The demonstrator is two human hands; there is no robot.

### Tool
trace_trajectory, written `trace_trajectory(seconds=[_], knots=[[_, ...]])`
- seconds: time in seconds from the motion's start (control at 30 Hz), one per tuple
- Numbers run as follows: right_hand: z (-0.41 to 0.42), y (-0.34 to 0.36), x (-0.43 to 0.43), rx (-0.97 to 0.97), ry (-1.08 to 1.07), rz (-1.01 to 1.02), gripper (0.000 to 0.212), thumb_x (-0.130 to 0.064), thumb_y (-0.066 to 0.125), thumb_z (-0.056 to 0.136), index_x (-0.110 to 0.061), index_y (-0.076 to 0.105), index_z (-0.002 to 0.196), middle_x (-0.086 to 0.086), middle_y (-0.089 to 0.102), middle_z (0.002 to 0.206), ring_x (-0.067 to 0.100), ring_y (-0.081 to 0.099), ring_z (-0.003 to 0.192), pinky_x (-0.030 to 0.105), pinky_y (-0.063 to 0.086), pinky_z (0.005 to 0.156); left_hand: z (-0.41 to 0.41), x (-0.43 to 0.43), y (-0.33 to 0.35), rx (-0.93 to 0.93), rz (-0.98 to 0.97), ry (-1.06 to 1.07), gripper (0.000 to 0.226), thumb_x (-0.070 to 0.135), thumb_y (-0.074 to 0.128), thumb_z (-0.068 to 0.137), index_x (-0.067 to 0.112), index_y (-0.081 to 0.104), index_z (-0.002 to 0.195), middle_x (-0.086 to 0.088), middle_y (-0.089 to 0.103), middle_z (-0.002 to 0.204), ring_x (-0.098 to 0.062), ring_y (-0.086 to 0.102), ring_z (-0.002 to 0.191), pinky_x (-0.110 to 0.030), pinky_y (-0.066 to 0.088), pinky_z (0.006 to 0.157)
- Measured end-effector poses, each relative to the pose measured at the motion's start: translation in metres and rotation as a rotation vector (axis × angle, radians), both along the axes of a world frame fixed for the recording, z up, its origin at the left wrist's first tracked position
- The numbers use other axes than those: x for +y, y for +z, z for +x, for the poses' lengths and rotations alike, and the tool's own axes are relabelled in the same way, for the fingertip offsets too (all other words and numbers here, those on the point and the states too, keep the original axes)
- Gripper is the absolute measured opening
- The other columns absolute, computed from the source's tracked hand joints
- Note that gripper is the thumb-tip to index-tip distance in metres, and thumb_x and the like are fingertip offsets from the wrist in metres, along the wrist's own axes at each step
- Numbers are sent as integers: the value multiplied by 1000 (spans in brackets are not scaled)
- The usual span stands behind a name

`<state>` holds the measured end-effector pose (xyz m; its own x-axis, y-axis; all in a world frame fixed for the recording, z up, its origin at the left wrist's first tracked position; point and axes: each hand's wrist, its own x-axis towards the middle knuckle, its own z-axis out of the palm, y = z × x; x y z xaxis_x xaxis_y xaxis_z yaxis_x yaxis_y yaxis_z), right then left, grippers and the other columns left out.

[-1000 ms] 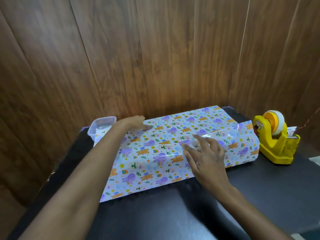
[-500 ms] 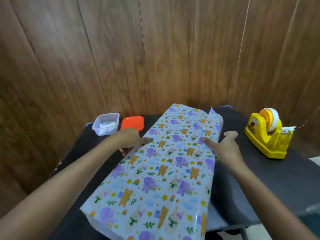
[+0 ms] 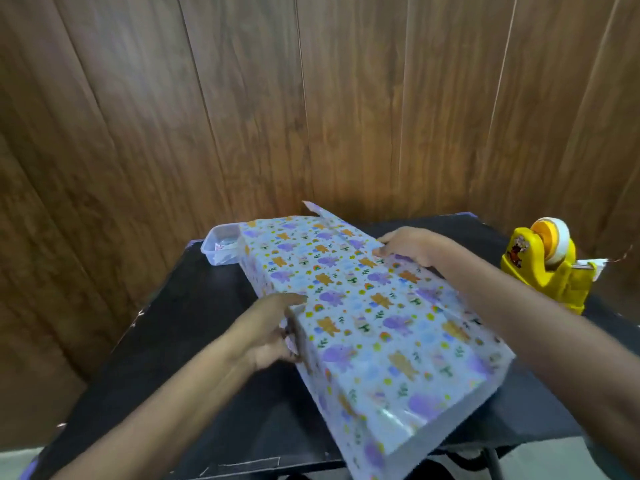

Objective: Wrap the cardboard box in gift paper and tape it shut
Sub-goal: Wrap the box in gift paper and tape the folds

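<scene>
Head view shows the box [image 3: 363,323], fully covered by printed gift paper [image 3: 398,362], lying diagonally on the black table [image 3: 194,327] with its near end overhanging the table's front edge. Both hands hold it: the left hand [image 3: 270,336] grips the left long edge with curled fingers, and the right hand [image 3: 410,245] grips the far right edge, fingers hooked over it. A loose paper flap [image 3: 317,211] stands up at the far end. The tape dispenser [image 3: 550,268] sits to the right, apart from the box; a clear container [image 3: 221,245] sits just beside the far left corner. The step in hand appears to be positioning the box to close an end. Recommended procedure: bring the box wholly onto the table, hold the wrap taut with one hand, crease the end flaps flat, then apply tape. Caution: the paper may loosen if both hands release together.
</scene>
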<state>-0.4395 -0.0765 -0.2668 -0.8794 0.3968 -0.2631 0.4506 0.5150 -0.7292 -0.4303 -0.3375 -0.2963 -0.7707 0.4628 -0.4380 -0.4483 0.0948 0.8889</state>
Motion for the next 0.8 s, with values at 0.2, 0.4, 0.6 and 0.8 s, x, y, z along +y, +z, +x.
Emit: trace_trajectory(seconds=[0.2,0.4,0.6,0.8], knots=[[-26,-1,-12,-53,113,318,47,-30,46,98,-13,41,141,6,55,131,24,52,119,31,40,99,8,5,6,-137,18,-15,20,19,52,94,3,52,82,-12,56,81,-33,61,76,-70,38,88],[-45,4,-18,-5,299,358,46,-28,45,99,-8,42,140,11,57,130,22,53,118,26,39,88,58,43,-9,-220,217,-71,14,14,51,91,2,58,90,-14,62,72,-24,57,56,-40,55,66],[-64,3,-32,48,418,291,46,-21,51,97,-25,43,141,-2,49,141,14,46,127,21,37,95,65,27,7,-110,183,-278,15,8,52,89,7,66,91,-11,61,93,-25,56,69,-35,56,70],[-68,-11,-32,-63,332,609,55,-60,34,93,-43,25,145,-8,28,153,29,17,143,54,13,111,13,7,36,560,-210,-132,13,16,58,91,6,63,86,-15,70,80,-18,64,59,-24,51,53]])
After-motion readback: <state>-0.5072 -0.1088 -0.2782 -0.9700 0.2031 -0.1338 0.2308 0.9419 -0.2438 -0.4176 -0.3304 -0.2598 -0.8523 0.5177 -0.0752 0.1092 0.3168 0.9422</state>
